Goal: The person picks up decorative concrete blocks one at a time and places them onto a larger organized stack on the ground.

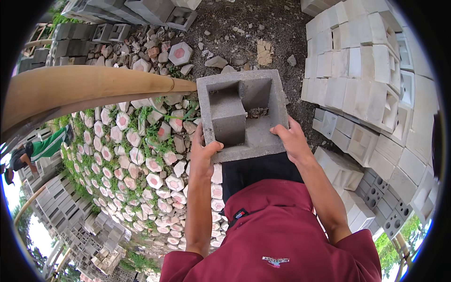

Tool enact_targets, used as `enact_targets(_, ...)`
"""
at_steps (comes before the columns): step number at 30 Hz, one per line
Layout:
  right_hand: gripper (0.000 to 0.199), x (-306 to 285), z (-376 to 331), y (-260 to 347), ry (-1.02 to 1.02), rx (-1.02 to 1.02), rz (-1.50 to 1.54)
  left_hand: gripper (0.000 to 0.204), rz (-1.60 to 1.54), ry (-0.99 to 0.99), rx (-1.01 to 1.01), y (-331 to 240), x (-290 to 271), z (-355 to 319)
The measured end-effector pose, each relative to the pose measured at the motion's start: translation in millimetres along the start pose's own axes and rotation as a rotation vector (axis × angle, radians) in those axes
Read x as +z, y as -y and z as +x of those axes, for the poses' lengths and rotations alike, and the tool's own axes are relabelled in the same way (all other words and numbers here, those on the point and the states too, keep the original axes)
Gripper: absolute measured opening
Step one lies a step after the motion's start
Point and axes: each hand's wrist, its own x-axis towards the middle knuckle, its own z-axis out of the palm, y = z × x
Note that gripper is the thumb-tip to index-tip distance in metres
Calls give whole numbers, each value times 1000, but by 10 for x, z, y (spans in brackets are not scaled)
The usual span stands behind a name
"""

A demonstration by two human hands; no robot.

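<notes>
A grey concrete block [237, 152] with two deep hollows split by a stepped inner wall is held up in front of my body. My left hand [203, 152] grips its near left corner, the thumb hooked over the rim. On the near right side my right hand [289, 141] clasps the block, its thumb resting on the top edge. The fingers of both hands go out of sight around the outer walls. A little rubble lies in the right hollow.
A bamboo pole [94, 87] runs in from the left, ending beside the block. Stacked pale blocks [347, 70] stand to the right, grey blocks [159, 9] at the back. Hexagonal pavers [134, 138] and weeds cover the left ground. Another person [40, 152] is at far left.
</notes>
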Motion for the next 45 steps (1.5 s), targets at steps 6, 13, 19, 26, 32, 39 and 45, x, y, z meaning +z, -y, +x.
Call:
enact_targets(6, 48, -323, 859, 820, 144, 2, -76, 81, -177, -67, 71, -173, 659, 599)
enact_targets(13, 59, -675, 1945, 2232, 327, -71, -370, 77, -333, -168, 182, -572, 1763, 1369)
enact_targets(19, 48, -551, 2412, 3302, 438, -115, -449, 71, -460, -213, 239, -1250, 2374, 1610)
enact_targets(26, 49, 77, 3059, 3836, 576, -134, -556, 63, -500, -372, 255, -1796, 2266, 2040)
enact_targets(32, 72, 828, 3753, 4191, 767, -164, -738, 65, -592, -459, 380, -2338, 2098, 2606)
enact_targets(39, 66, 1648, 4291, 4596, 826, -158, -671, 69, -610, -532, 379, -3070, 1932, 3076)
enact_targets(45, 62, 2409, 5038, 4914, 904, 84, -683, 70, -589, -607, 382, -3578, 1600, 3666)
